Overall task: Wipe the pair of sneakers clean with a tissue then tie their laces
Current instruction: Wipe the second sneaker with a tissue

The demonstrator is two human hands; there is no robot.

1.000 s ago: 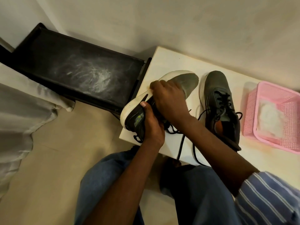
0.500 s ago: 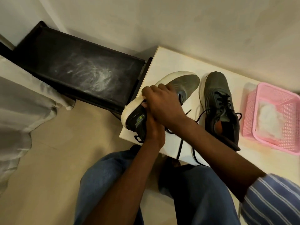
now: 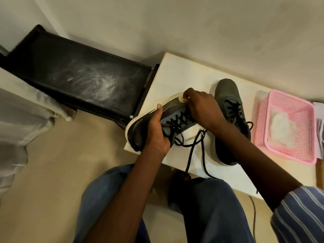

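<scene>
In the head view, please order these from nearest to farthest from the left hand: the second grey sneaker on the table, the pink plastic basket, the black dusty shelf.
From the left hand:
1. Black dusty shelf, left.
2. Second grey sneaker, right.
3. Pink plastic basket, far right.

Dim, warm indoor light. We see soft shadows: the white table (image 3: 177, 74) darkens the wall at its far left corner. Wide-angle bending at the edges. Slight blur overall; the black shelf (image 3: 84, 79) shows dusty glare.

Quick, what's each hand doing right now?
Left hand: grips the held sneaker at its heel end.
Right hand: fingers curled at that sneaker's toe, pinching a small pale wad, probably tissue.
</scene>
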